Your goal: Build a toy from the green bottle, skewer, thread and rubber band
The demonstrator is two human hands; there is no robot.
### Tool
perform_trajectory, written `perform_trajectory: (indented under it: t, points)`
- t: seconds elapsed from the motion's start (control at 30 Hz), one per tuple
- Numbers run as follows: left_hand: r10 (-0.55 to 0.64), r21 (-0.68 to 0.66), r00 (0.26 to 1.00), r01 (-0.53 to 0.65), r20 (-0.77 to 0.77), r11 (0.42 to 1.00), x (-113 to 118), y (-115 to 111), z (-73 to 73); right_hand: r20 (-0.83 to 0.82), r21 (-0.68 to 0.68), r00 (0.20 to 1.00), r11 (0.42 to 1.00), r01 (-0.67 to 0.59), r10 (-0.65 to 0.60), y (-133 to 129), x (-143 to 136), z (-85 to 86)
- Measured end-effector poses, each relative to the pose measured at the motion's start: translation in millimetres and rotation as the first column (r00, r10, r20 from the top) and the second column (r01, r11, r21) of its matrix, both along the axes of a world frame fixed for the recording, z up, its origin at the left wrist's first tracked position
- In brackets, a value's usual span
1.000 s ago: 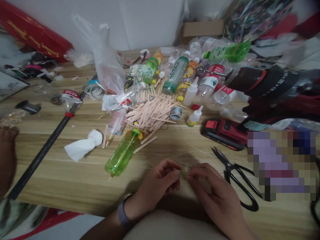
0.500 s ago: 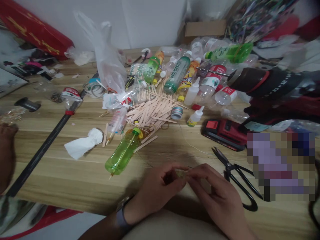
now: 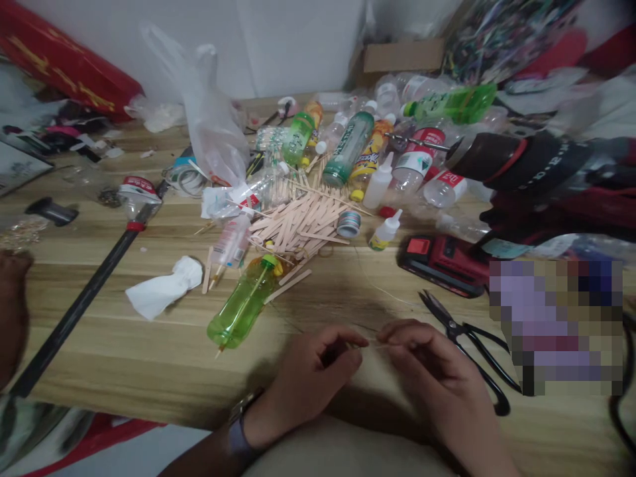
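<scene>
Near the table's front edge, my left hand (image 3: pixel 320 377) is closed in a pinch, thumb against bent fingers. A tiny yellowish bit shows at its fingertips, too small to name. My right hand (image 3: pixel 434 377), a short gap away, pinches a fine pale thread (image 3: pixel 375 346) that spans towards the left fingertips. Black-handled scissors (image 3: pixel 453 329) lie just right of my right hand, blades partly apart. Beyond the left hand, a green bottle (image 3: pixel 243 305) with a stick through it lies on its side.
Wooden sticks (image 3: pixel 298 222) are heaped mid-table, with plastic bottles (image 3: pixel 350 149) behind. A red and black drill (image 3: pixel 447 265) stands at right, its bit pointing left. A black tube (image 3: pixel 79 305) with a bottle top crosses the left side. Another person's hand (image 3: pixel 12 285) shows at the left edge.
My hands have drawn apart, from fingertips nearly touching to a small gap with a thin thread between them. The small yellowish piece between them is now mostly hidden.
</scene>
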State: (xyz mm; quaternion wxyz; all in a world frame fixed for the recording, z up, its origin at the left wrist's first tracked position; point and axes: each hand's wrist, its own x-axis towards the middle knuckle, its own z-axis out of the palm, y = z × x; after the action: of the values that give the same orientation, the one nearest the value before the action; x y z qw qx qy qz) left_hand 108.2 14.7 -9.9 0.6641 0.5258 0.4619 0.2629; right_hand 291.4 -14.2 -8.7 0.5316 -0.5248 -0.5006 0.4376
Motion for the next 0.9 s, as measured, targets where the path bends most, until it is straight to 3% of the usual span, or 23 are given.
perform_trajectory:
  t: [0.07,0.17,0.23,0.4,0.5,0.57,0.7,0.8,0.9]
  points:
    - [0.023,-0.048,0.997,-0.020,0.078,0.999,0.2,-0.8,-0.2,-0.245,-0.152,0.969,0.988,-0.015,-0.023,0.0,-0.8,-0.4]
    - [0.048,-0.090,0.986,-0.034,0.158,0.995,0.4,-0.9,2.4,-0.535,-0.285,0.842,0.954,-0.096,-0.075,2.6,-4.5,2.5]
    - [0.045,-0.085,0.989,-0.033,0.142,0.996,0.2,-0.8,5.0,-0.589,-0.315,0.803,0.941,-0.122,-0.093,4.1,-7.5,4.7]
    - [0.006,0.068,0.993,0.003,-0.121,0.998,-1.9,-1.9,10.3,-0.536,-0.256,0.844,0.958,-0.128,-0.030,2.2,-8.7,1.7]
    - [-0.027,0.254,0.961,0.099,-0.274,0.962,-3.4,-3.2,14.0,-0.474,-0.202,0.880,0.970,-0.137,0.026,-0.6,-5.2,-2.6]
    - [-0.044,0.325,0.954,0.143,-0.295,0.935,-4.0,-3.7,16.3,-0.436,-0.176,0.898,0.974,-0.145,0.055,-2.5,-3.5,-3.9]
    - [-0.123,0.216,0.963,0.176,-0.239,0.960,-3.3,-3.9,16.1,-0.306,-0.167,0.945,0.970,-0.174,0.117,-8.6,-3.8,-0.8]
    - [-0.086,0.097,0.983,0.102,-0.161,0.990,-1.8,-5.1,12.1,0.032,-0.056,0.985,0.984,-0.167,0.169,-14.4,-6.5,7.7]
    - [-0.031,0.078,0.991,0.042,-0.133,0.996,-0.5,-8.9,9.7,0.434,0.199,0.898,0.965,-0.171,0.069,-17.2,-10.4,19.5]
